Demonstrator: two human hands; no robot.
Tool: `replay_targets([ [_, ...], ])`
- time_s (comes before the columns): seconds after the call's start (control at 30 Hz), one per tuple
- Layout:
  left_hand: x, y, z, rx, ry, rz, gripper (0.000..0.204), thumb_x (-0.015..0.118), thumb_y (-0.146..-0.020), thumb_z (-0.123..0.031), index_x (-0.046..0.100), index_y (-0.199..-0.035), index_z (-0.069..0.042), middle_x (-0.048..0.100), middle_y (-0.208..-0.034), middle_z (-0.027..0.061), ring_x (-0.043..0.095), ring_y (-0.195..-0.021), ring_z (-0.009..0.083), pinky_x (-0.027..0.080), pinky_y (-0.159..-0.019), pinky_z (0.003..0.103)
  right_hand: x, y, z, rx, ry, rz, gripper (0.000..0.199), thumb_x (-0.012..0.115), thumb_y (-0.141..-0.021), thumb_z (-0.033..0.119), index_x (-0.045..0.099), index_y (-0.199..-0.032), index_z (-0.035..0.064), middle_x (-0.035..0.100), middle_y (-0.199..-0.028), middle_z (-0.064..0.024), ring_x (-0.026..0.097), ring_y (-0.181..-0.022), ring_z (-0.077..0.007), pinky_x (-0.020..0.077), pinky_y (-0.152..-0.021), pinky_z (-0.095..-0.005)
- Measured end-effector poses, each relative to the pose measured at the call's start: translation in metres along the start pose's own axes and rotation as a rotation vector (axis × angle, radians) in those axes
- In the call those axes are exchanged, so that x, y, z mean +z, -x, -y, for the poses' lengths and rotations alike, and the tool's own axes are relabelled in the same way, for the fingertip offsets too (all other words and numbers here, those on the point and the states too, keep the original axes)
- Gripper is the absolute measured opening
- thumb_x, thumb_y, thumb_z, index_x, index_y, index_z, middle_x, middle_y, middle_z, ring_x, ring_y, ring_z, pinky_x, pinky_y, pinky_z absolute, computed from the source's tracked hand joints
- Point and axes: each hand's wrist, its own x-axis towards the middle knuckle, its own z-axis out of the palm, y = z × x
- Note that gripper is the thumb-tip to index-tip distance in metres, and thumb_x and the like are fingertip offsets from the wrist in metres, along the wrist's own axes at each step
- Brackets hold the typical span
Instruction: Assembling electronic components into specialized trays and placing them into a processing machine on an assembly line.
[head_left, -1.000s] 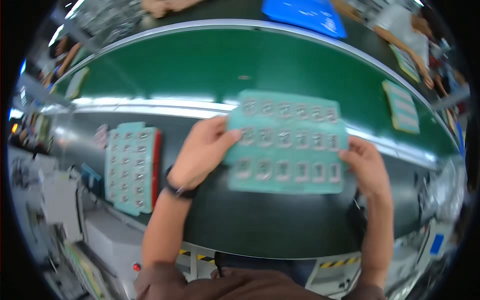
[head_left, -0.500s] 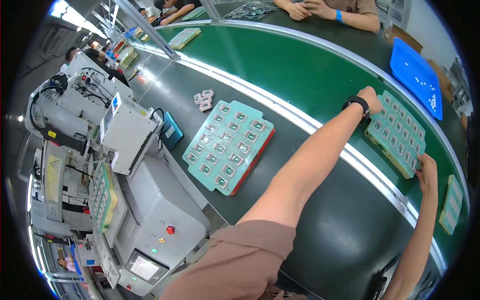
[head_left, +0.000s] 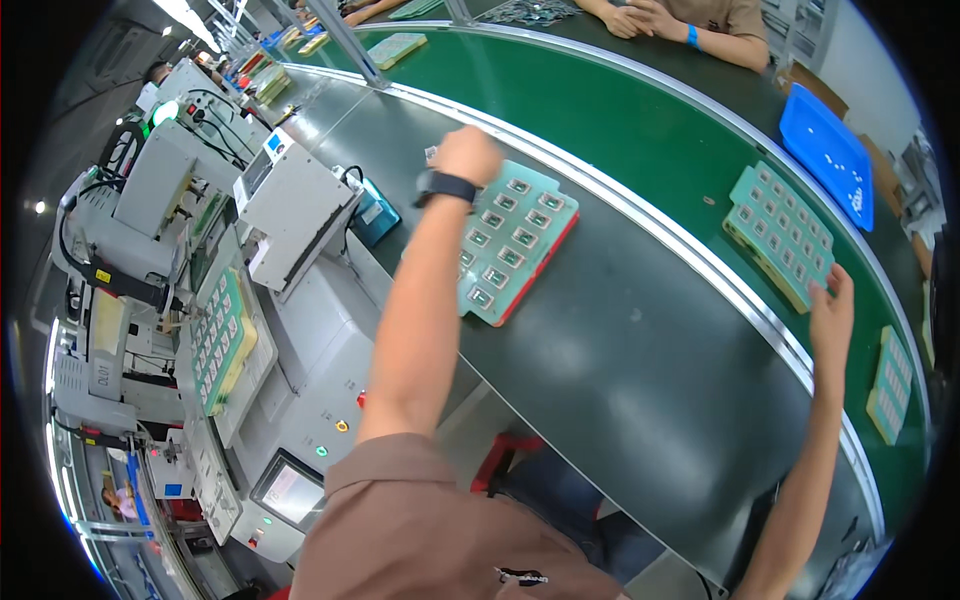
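My left hand, with a black band on the wrist, is over the far left corner of a teal tray on the dark bench. Its fingers are hidden behind the back of the hand. Rows of small framed circuit pieces fill this tray, which has a red layer beneath. A bit of a loose pale piece shows beside that hand. On the green belt, my right hand is open, fingers apart, at the near right corner of another teal tray with a yellowish base. I cannot tell whether they touch.
A grey machine with a screen and another loaded tray stands at left. Metal rails edge the green belt. Beyond it are a blue bin and a person's clasped hands. Another tray lies far right.
My left hand has left the tray on the belt and swung left to the tray on the bench. My right hand stays by the belt tray, its fingers now more spread.
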Motion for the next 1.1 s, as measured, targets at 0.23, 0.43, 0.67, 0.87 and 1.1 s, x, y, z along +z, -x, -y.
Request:
replay_targets([
  [0.23,0.012,0.022,0.068,-0.048,-0.012,0.394,0.034,0.05,-0.084,-0.02,0.07,-0.1,0.002,0.064,-0.109,0.0283,0.06,-0.107,0.0415,0.049,-0.093,0.042,0.011,0.099,0.096,-0.038,-0.085,0.204,0.051,0.059,-0.09,0.008,0.042,-0.138,0.0012,0.053,-0.129,-0.0203,0.061,-0.084,-0.0168,0.0504,-0.081,-0.0314],
  [0.43,0.019,0.031,0.094,0.068,0.12,0.238,0.029,0.056,-0.084,-0.021,0.073,-0.104,-0.007,0.068,-0.105,0.0214,0.065,-0.097,0.0376,0.051,-0.086,0.04,-0.001,0.144,0.105,0.04,-0.118,0.31,0.051,0.059,-0.089,0.008,0.042,-0.137,0.0012,0.055,-0.126,-0.0204,0.062,-0.082,-0.0164,0.0505,-0.079,-0.0317],
  [0.67,0.043,0.075,0.054,0.181,0.388,0.253,0.027,0.063,-0.083,-0.017,0.072,-0.107,-0.007,0.071,-0.102,0.0192,0.068,-0.097,0.0329,0.051,-0.089,0.035,-0.008,0.178,0.086,0.165,-0.175,0.35,0.051,0.059,-0.089,0.008,0.041,-0.136,-0.0004,0.057,-0.125,-0.0199,0.061,-0.08,-0.0159,0.0506,-0.078,-0.0307],
  [0.87,0.047,0.127,-0.017,0.369,0.475,0.311,0.026,0.06,-0.085,-0.012,0.071,-0.107,-0.005,0.069,-0.097,0.0228,0.067,-0.091,0.0362,0.051,-0.085,0.039,-0.032,0.204,0.067,0.252,-0.237,0.275,0.05,0.059,-0.09,0.005,0.041,-0.137,0.0006,0.056,-0.125,-0.0175,0.06,-0.082,-0.0134,0.0505,-0.076,-0.0281],
  [1.1,0.07,0.171,-0.111,0.843,0.458,0.348,0.024,0.058,-0.083,-0.008,0.073,-0.101,-0.007,0.067,-0.093,0.0211,0.063,-0.088,0.0397,0.05,-0.083,0.046,-0.059,0.244,0.056,0.296,-0.268,0.102,0.047,0.057,-0.091,0.001,0.042,-0.136,0.001,0.056,-0.125,-0.0151,0.062,-0.086,-0.0118,0.0495,-0.074,-0.0251],
])
